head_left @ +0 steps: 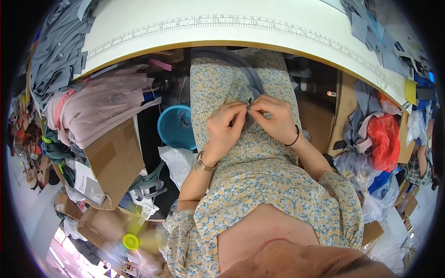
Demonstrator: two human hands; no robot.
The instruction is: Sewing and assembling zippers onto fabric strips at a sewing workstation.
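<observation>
My left hand and my right hand meet over my lap, fingertips pinched together on a grey fabric piece that lies on my floral dress. The grey piece curves up from my fingers toward the table edge. A small dark part sits between my fingertips; what it is cannot be told. My left wrist wears a gold watch, my right wrist a thin black band.
A white cutting table with a printed ruler runs across the top, grey fabric pieces piled at both ends. A blue plastic basket, cardboard boxes, pink cloth and red plastic bags crowd the floor.
</observation>
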